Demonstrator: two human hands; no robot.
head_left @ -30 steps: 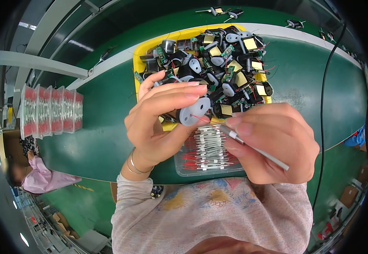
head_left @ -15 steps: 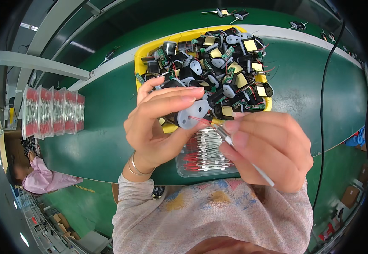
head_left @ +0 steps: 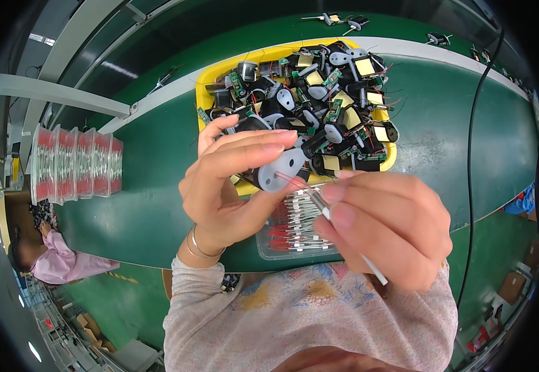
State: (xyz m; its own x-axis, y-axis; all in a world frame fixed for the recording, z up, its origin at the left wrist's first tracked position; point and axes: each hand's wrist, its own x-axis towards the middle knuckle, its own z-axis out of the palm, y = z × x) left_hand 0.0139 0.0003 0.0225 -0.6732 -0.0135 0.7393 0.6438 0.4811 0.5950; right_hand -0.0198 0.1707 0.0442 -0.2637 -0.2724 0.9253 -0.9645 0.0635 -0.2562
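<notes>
Far left I see clear boxes (head_left: 77,162) of red parts on the green belt (head_left: 151,186). My left hand (head_left: 229,186) is closed around a grey-faced motor (head_left: 280,172), held just before the yellow tray (head_left: 220,74). My right hand (head_left: 384,226) pinches a thin white tube (head_left: 344,232) at its red lead. I judge a shaky pinch could bend the lead or drop the motor.

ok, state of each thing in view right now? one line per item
left hand: closed on a grey-faced motor part
grey-faced motor part: held up, face toward the right hand
right hand: pinching a thin white tube
thin white tube: tip at the part's red wire
yellow tray: heaped with parts
clear tray: open, holds red-and-white pieces
clear boxes: in a row, red contents
</notes>
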